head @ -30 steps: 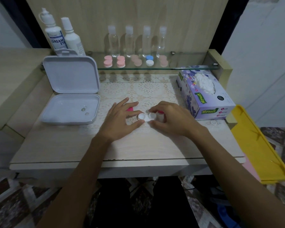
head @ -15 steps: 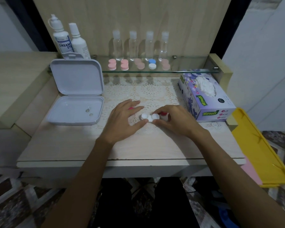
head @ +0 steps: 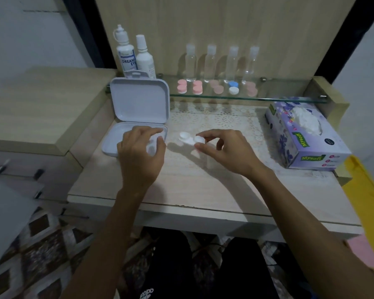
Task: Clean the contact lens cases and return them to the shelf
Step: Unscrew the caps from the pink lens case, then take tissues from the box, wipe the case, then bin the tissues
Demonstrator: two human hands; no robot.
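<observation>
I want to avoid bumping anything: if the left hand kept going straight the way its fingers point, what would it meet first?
Likely the open white box: the left hand points up and slightly right, already over its tray, so the upright lid comes first. Its height above the tray is unclear.

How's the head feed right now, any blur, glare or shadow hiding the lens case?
Head view: dim, cool light; lens case bright but soft-edged, its shadow falling toward the viewer on the table. Left hand slightly smeared. Wide-angle bend at the edges; pale reflections on the glass shelf.
</observation>
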